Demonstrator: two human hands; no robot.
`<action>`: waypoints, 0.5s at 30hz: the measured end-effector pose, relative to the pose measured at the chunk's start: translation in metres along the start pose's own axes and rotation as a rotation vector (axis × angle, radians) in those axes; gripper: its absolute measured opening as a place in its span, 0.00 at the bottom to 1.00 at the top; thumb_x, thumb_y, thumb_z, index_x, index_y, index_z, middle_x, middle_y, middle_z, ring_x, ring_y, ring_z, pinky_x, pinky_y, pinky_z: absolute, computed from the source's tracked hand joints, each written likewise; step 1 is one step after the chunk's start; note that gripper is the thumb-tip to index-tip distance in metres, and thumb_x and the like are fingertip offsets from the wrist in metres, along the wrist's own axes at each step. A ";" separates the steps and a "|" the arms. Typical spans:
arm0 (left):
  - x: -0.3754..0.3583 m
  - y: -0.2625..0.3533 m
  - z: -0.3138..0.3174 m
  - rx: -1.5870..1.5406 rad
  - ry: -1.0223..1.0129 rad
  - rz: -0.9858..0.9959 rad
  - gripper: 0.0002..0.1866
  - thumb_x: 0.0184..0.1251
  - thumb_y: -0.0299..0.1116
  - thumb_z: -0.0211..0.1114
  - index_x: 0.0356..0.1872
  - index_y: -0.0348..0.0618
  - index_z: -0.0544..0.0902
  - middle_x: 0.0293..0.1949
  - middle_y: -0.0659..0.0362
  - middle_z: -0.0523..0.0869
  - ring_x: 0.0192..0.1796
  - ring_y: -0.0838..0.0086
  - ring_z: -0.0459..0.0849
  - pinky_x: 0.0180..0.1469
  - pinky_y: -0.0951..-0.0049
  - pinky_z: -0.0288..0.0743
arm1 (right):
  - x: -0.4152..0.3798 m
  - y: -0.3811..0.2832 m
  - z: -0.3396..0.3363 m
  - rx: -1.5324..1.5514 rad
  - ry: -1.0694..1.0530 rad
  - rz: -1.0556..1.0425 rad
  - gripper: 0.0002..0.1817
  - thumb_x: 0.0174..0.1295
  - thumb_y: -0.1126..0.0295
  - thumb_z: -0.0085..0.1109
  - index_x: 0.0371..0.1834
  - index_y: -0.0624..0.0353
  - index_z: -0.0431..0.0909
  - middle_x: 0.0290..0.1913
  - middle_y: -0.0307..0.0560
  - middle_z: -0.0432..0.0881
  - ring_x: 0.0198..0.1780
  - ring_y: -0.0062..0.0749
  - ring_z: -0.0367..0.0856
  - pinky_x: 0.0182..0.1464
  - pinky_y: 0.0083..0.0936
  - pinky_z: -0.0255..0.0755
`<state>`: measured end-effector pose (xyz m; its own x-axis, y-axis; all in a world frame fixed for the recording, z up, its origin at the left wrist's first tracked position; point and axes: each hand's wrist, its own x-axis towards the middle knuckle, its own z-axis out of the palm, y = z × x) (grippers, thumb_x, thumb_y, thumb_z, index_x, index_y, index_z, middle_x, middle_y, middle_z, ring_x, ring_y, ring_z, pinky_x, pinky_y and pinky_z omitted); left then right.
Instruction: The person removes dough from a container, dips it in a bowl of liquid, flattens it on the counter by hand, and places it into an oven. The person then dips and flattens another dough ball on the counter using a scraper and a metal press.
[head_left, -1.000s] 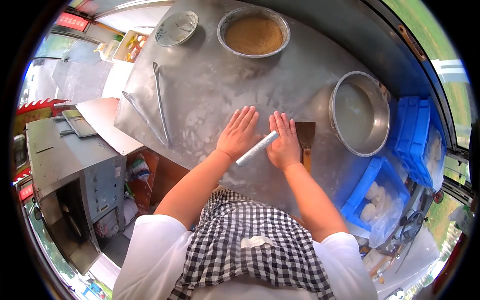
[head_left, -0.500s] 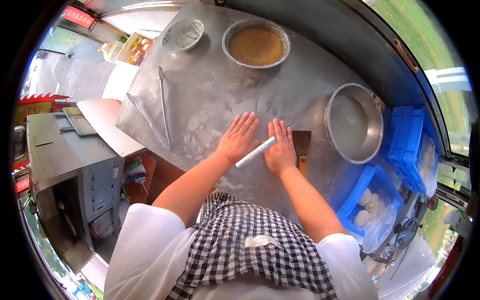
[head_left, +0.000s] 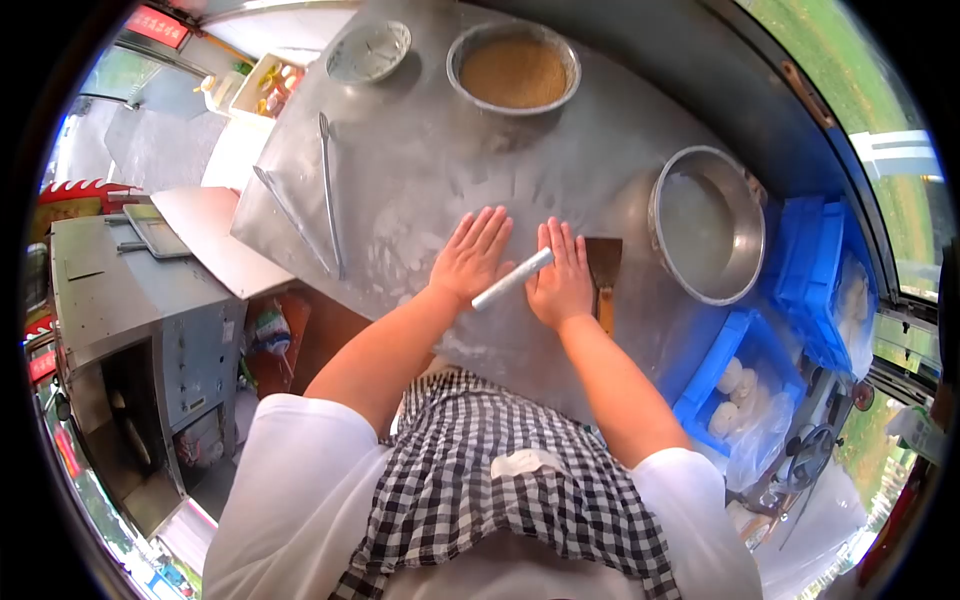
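Observation:
Both hands lie palm down over the metal worktop, fingers stretched out. A short pale rod, like a small rolling pin, slants between them. My left hand is open, its thumb side close to the rod's lower end. My right hand is open too, and the rod's upper end overlaps its thumb side. Just right of that hand lies a dough scraper with a wide dark blade and a wooden handle. Flour smudges mark the metal around the hands.
At the back stand a metal bowl and a basin of brown crumbly filling. A basin of pale liquid is at right, near blue crates with dough balls. Metal tongs lie left, beyond them a steel oven-like cabinet.
My view has tilted a little, so the worktop and everything on it appear higher. Both hands stay flat beside the rod.

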<state>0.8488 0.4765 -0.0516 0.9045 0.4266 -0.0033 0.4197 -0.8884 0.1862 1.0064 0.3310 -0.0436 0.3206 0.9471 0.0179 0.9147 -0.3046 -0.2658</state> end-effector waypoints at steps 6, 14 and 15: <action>0.011 0.003 -0.002 -0.051 0.023 -0.056 0.40 0.81 0.58 0.52 0.84 0.44 0.63 0.87 0.54 0.59 0.88 0.62 0.54 0.89 0.53 0.44 | 0.012 0.002 0.004 0.002 0.007 0.029 0.41 0.76 0.53 0.52 0.87 0.64 0.55 0.89 0.56 0.52 0.90 0.49 0.46 0.89 0.52 0.41; 0.006 -0.002 0.011 -0.062 0.027 -0.039 0.40 0.82 0.60 0.50 0.85 0.45 0.63 0.87 0.55 0.59 0.88 0.62 0.54 0.89 0.53 0.43 | 0.000 0.004 0.011 -0.001 -0.004 0.020 0.41 0.77 0.53 0.51 0.87 0.63 0.54 0.89 0.55 0.52 0.90 0.48 0.45 0.89 0.51 0.39; 0.006 -0.001 0.008 -0.050 0.024 -0.042 0.40 0.82 0.60 0.50 0.85 0.45 0.62 0.87 0.55 0.59 0.89 0.63 0.54 0.89 0.54 0.42 | -0.003 0.003 0.013 -0.004 -0.009 0.015 0.41 0.77 0.53 0.51 0.87 0.63 0.54 0.89 0.56 0.52 0.90 0.48 0.45 0.89 0.51 0.39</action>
<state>0.8546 0.4784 -0.0595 0.8838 0.4677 0.0118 0.4522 -0.8604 0.2348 1.0047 0.3282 -0.0567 0.3321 0.9432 0.0049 0.9106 -0.3192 -0.2625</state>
